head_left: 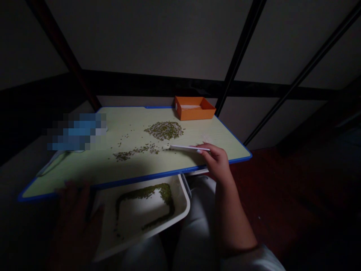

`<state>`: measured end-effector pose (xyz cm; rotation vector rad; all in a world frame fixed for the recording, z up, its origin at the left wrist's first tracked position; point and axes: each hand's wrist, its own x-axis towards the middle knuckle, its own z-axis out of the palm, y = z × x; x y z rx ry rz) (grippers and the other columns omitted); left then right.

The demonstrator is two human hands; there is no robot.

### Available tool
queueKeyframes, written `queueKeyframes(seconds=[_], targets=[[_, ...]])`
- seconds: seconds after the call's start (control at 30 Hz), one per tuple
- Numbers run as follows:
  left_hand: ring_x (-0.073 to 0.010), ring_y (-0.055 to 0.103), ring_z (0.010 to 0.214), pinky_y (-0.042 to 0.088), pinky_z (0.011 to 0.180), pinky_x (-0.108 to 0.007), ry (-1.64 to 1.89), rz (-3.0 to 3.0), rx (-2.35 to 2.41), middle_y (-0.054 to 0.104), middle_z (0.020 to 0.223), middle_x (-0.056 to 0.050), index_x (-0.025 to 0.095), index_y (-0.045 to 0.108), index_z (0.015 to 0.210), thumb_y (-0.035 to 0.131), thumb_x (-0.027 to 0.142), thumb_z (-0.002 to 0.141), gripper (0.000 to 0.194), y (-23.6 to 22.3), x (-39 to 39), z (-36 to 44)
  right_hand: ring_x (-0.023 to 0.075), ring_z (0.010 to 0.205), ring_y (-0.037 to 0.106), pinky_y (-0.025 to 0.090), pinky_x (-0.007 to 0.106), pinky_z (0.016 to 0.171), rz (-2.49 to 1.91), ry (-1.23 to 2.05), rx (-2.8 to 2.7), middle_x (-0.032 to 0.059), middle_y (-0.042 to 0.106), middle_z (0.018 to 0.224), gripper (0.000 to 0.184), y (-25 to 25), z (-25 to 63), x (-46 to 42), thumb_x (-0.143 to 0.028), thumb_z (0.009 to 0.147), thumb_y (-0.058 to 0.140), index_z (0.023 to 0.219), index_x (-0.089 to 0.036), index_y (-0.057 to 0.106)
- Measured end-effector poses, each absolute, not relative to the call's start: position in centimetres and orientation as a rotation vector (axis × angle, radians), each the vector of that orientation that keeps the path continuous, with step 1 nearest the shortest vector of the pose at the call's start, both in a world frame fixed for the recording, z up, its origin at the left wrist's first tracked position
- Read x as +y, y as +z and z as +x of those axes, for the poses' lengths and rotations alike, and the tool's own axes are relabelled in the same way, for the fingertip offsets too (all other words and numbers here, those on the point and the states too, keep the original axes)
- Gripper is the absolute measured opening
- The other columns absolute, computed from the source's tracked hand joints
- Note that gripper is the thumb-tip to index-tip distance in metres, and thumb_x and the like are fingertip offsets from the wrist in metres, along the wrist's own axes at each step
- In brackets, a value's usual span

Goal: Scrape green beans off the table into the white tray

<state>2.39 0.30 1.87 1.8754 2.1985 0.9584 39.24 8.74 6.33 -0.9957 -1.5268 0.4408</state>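
Observation:
My right hand (216, 162) pinches a thin white flat strip (187, 148) above the table, its far end close to scattered green grains (152, 148). Whether the strip is a card or a scraper I cannot tell. A larger heap of green grains (165, 130) lies behind it. My left hand (77, 218), dark and blurred, has its fingers apart at the table's front edge and the thumb by the left side of a white tray (184, 205). More green grains (153, 191) line the inside of that tray, which sits over my lap, below the table edge.
The pale green folding table (124, 116) has a blue rim. An orange open box (197, 114) with something whitish inside stands at its back right corner. A pixelated blue item (81, 130) is at the left. A panelled wall (158, 37) rises behind; reddish floor (262, 188) shows right.

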Motion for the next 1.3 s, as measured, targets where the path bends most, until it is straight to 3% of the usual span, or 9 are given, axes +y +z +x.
queueKeyframes(seconds=[0.23,0.5,0.77,0.93,1.17,1.3], targets=[[-0.0300,0.014,0.157,0.018,0.129,-0.060,0.915,1.968,2.130,0.031,0.164,-0.017,0.018,0.040,0.145,0.028,0.056,0.089,0.069,2.6,0.9,3.9,0.0215,0.083,0.074,0.052,0.041,0.096,-0.940,0.453,-1.529,0.0010,0.082,0.087,0.013,6.4,39.5,8.7,-0.026,0.086,0.067,0.085,-0.028,0.080],[-0.0289,0.011,0.157,0.018,0.128,-0.061,0.895,1.966,2.122,0.027,0.166,-0.013,0.020,0.038,0.146,0.027,0.057,0.089,0.069,2.8,0.9,4.0,0.0207,0.084,0.073,0.054,0.034,0.081,-0.912,0.441,-1.517,0.0016,0.081,0.088,0.016,6.7,38.6,9.0,-0.023,0.087,0.065,0.088,-0.027,0.080],[-0.0274,0.012,0.157,0.018,0.128,-0.060,0.934,1.977,2.112,0.028,0.166,-0.011,0.021,0.038,0.146,0.029,0.055,0.090,0.066,2.5,0.8,3.8,0.0214,0.084,0.072,0.055,0.034,0.079,-0.948,0.460,-1.531,0.0032,0.081,0.088,0.015,6.8,38.1,9.3,-0.025,0.086,0.064,0.086,-0.026,0.080],[-0.0282,0.014,0.157,0.020,0.128,-0.061,0.939,1.971,2.110,0.029,0.166,-0.011,0.022,0.037,0.147,0.031,0.051,0.091,0.064,2.7,0.8,3.9,0.0221,0.086,0.073,0.055,0.035,0.082,-0.959,0.472,-1.550,0.0034,0.081,0.089,0.016,6.7,38.3,9.3,-0.026,0.087,0.064,0.086,-0.026,0.080],[-0.0270,0.013,0.157,0.018,0.129,-0.058,0.941,1.957,2.121,0.030,0.165,-0.012,0.021,0.038,0.146,0.030,0.054,0.090,0.065,2.8,0.7,4.2,0.0226,0.087,0.073,0.048,0.044,0.102,-0.978,0.453,-1.562,0.0018,0.082,0.090,0.015,6.6,39.0,9.0,-0.028,0.088,0.064,0.086,-0.028,0.080],[-0.0269,0.011,0.157,0.018,0.129,-0.057,0.927,1.952,2.114,0.028,0.166,-0.012,0.019,0.037,0.147,0.029,0.055,0.090,0.067,2.8,0.7,4.2,0.0223,0.085,0.074,0.046,0.045,0.104,-0.984,0.448,-1.558,0.0014,0.082,0.090,0.014,6.6,39.5,8.8,-0.028,0.087,0.066,0.085,-0.028,0.080]])
